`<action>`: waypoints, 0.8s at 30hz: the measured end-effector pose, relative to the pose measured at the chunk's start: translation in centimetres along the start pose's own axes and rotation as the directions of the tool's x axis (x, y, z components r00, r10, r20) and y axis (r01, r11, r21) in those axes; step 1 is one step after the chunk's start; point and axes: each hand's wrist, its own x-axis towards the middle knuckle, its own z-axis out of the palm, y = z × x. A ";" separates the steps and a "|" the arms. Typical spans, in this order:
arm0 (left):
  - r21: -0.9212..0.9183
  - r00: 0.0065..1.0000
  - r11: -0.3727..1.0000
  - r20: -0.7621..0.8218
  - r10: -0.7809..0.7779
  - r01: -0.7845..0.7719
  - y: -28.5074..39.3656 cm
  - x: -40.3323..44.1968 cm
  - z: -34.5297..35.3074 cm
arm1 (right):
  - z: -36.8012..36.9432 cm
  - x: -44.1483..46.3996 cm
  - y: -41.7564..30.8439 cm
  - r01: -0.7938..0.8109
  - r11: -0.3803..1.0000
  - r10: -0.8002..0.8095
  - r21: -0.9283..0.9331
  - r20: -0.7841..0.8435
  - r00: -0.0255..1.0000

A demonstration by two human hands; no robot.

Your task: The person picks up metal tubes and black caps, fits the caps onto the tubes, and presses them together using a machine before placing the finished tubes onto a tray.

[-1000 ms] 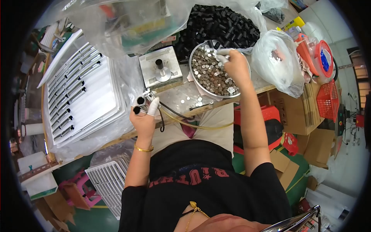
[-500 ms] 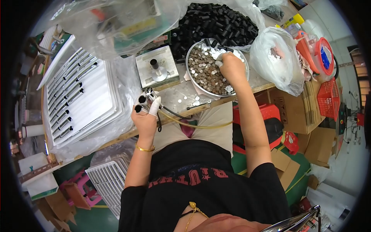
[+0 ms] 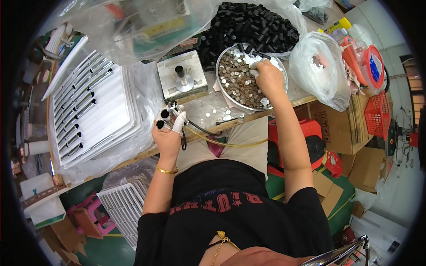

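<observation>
Several shiny metal tubes (image 3: 173, 107) with dark open ends are bunched in my left hand (image 3: 167, 138), its fingers wrapped round them and a white cover on the thumb. Over a round metal pan (image 3: 218, 80) my right hand (image 3: 270, 78) reaches down, fingertips pinched together among small round discs (image 3: 242, 82), brown and white. White covers show on its fingertips; whatever they hold is hidden. Between the hands stands a metal block (image 3: 167, 75) carrying an upright post with a black top (image 3: 179, 71).
Black short tubes (image 3: 257, 26) are heaped behind the pan. At left, metal tubes (image 3: 84, 106) lie in rows on stacked white trays (image 3: 120, 104). A plastic bag (image 3: 317, 75) sits at right. A yellowish hose (image 3: 235, 145) hangs at the table's front edge; loose discs (image 3: 227, 117) lie there.
The view has shifted slightly. My right hand stays in the pan with its fingertips among the discs, and my left hand keeps hold of the tubes.
</observation>
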 end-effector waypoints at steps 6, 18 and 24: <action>0.008 1.000 1.000 -0.015 0.003 -0.002 -0.5 0.0 -0.4 | 0.0 0.5 0.6 -0.025 1.000 0.026 -0.010 0.079 0.997; 0.040 1.000 0.999 -0.012 -0.009 0.009 -0.7 0.1 -0.8 | -1.4 0.4 0.3 -0.086 0.995 0.087 0.058 -0.001 0.996; 0.039 1.000 0.999 -0.010 -0.006 0.007 -0.4 -0.1 -0.2 | -1.0 0.7 -0.9 -0.222 0.964 0.198 0.145 0.165 0.966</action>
